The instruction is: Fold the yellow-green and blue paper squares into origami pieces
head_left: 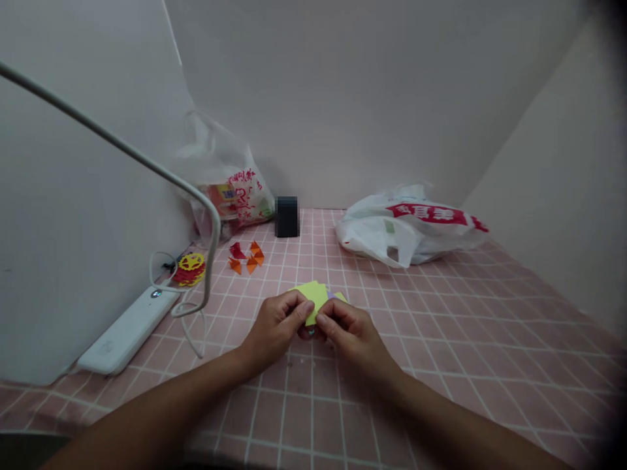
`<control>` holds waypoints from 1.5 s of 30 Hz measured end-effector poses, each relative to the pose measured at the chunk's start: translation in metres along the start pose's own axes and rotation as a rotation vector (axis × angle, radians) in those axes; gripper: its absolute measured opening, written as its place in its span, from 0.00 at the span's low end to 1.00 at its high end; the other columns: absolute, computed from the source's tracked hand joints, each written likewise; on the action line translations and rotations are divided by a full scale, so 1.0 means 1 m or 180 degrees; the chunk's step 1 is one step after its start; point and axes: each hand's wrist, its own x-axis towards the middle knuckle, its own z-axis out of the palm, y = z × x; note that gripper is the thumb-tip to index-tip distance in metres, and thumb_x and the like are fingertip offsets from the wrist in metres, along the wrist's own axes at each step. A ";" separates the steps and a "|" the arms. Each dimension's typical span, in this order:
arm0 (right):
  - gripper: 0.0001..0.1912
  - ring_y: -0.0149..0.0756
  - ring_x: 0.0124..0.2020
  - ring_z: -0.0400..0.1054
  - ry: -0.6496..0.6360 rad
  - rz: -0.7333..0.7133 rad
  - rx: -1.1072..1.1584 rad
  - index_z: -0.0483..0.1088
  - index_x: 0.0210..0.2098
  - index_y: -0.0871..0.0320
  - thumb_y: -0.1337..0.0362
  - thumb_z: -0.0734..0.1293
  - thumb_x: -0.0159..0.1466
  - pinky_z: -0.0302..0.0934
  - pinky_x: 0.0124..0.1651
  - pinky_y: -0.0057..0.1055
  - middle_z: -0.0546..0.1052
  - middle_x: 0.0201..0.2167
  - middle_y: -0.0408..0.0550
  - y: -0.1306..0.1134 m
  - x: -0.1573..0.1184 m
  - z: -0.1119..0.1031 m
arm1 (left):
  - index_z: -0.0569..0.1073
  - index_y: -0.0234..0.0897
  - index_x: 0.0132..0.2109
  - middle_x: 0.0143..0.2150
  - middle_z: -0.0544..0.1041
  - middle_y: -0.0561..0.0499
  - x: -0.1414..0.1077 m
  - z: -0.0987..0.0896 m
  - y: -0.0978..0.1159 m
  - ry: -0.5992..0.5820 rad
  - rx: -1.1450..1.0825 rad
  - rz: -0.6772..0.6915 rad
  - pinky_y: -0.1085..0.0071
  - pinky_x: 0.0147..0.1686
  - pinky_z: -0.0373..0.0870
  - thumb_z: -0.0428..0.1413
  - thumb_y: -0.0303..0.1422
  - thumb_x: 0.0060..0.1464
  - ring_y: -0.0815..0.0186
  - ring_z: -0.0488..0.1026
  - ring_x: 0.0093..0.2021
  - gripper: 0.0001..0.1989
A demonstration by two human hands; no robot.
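Between my two hands is a small piece of yellow paper (316,299), held up over the pink checked tabletop. My left hand (280,321) pinches its left side between thumb and fingers. On the other side, my right hand (356,328) grips the lower right edge, thumb on top. More yellow paper and a bit of purple paper (332,296) show just behind the right fingers; whether they are held or lie on the table I cannot tell. The curled fingertips under the paper are partly hidden.
Small folded orange papers (252,260) and a red one (237,250) lie farther back, left. Beside them are yellow and red cutouts (191,267). A white power bank (130,329) lies left; a cable (147,163) arcs overhead. Plastic bags (245,189) (392,225) flank a dark box (287,217).
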 end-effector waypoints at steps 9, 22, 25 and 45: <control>0.13 0.32 0.26 0.62 0.0270 -0.0073 -0.0016 0.66 0.26 0.57 0.58 0.64 0.65 0.56 0.32 0.31 0.69 0.23 0.43 0.002 0.002 -0.003 | 0.67 0.36 0.30 0.22 0.71 0.56 0.000 0.003 -0.003 -0.0169 -0.0175 -0.0186 0.75 0.24 0.65 0.55 0.40 0.58 0.72 0.68 0.21 0.14; 0.06 0.35 0.31 0.67 0.0478 -0.0097 -0.0114 0.65 0.34 0.55 0.60 0.65 0.66 0.62 0.33 0.32 0.72 0.30 0.45 0.011 0.001 -0.001 | 0.68 0.35 0.32 0.24 0.73 0.55 0.000 0.005 -0.002 0.0167 -0.0267 -0.0030 0.75 0.26 0.69 0.58 0.39 0.56 0.72 0.70 0.22 0.12; 0.04 0.35 0.31 0.67 0.0529 -0.0202 -0.0247 0.66 0.36 0.54 0.62 0.65 0.66 0.63 0.33 0.32 0.71 0.30 0.45 0.013 0.001 -0.002 | 0.68 0.35 0.32 0.23 0.73 0.55 -0.002 0.006 -0.001 0.0275 -0.0254 0.0034 0.75 0.25 0.70 0.59 0.38 0.56 0.72 0.70 0.22 0.12; 0.05 0.38 0.35 0.69 0.0564 -0.0801 -0.0825 0.72 0.40 0.54 0.65 0.65 0.66 0.63 0.38 0.35 0.75 0.36 0.48 0.002 -0.002 0.001 | 0.71 0.35 0.32 0.25 0.74 0.55 -0.004 0.006 -0.004 0.0618 -0.0060 0.0278 0.76 0.24 0.69 0.59 0.34 0.57 0.72 0.71 0.23 0.08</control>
